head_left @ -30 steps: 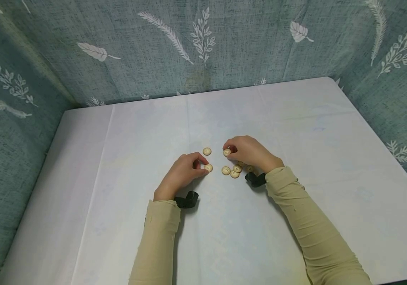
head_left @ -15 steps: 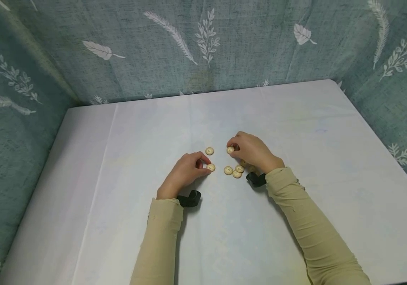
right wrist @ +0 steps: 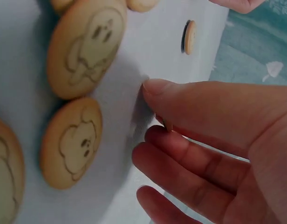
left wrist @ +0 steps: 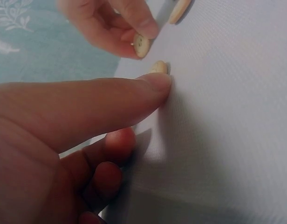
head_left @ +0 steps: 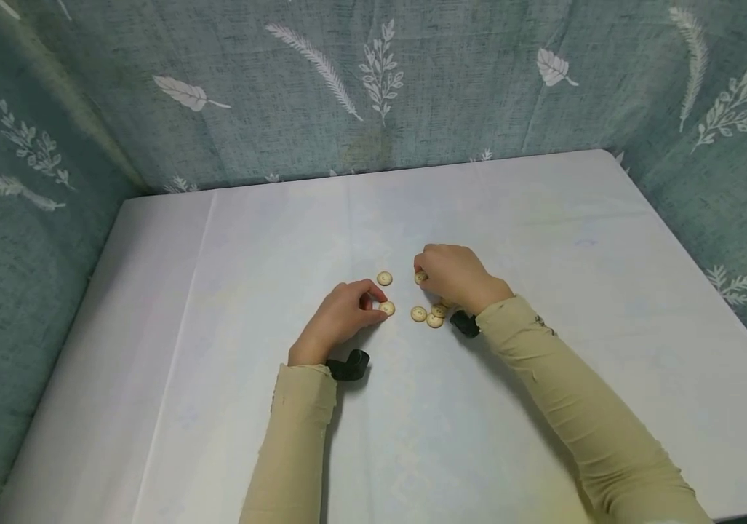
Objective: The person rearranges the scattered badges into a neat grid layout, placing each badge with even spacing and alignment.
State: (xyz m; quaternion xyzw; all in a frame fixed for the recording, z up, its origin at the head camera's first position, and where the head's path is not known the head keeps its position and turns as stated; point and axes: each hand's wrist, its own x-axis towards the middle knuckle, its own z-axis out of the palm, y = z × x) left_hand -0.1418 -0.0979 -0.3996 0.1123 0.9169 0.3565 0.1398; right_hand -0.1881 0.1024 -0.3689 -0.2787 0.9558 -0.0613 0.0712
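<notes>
In the head view, the right hand (head_left: 454, 275) has turned slightly over the desk (head_left: 249, 291) compared with half a second ago, so its fingers cover more of the pinched disc (head_left: 420, 278), and its forearm lies a little farther left. The left hand (head_left: 339, 316) has stayed put, its narrow grip pinching the near-left disc (head_left: 387, 308) by the edge. The far-left disc (head_left: 384, 278) lies flat just beyond it, untouched, and the loose cluster (head_left: 435, 320) sits on the near side of the right hand, partly hidden by it. For the work in hand, this suggests a small adjustment of one disc while the other is steadied, with no release yet. In the left wrist view, the right grip is narrow too, the pinched disc tilted between thumb and finger; whether it touches the desk cannot be told. In the right wrist view, only a sliver of that disc shows behind the thumb, beside the cluster's printed faces.
</notes>
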